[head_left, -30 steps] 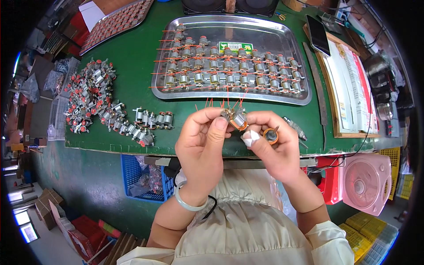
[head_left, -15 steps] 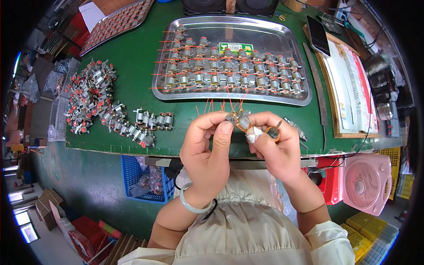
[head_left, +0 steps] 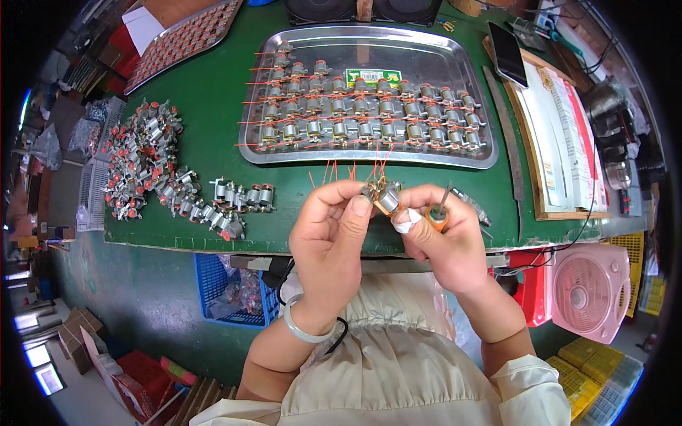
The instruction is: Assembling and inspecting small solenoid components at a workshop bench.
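Note:
My left hand (head_left: 332, 238) pinches a small silver cylindrical motor (head_left: 388, 199) between thumb and forefinger, just over the near edge of the bench. Thin red wires (head_left: 380, 165) rise from the motor's far side. Closed around an orange-handled tool that looks like a screwdriver (head_left: 436, 215), my right hand (head_left: 455, 248) also steadies the motor's right side with its fingertips. The tool's short shaft points up and away, off the motor. White tape (head_left: 406, 221) wraps the right thumb. Beyond my hands, a metal tray (head_left: 419, 53) carries rows of similar motors with red wires.
A heap of loose motors (head_left: 145, 153) lies at the left, trailing toward a short row (head_left: 245, 197). A dark metal strip (head_left: 506, 135), a phone (head_left: 507, 55) and a wooden board with papers (head_left: 561, 142) are at the right. Below the bench stand a blue basket (head_left: 213, 305) and a pink fan (head_left: 590, 291).
The motor has turned slightly between my fingers, and its silver cylinder shows more. The tool in my right hand has tilted a little. The whole view has shifted slightly.

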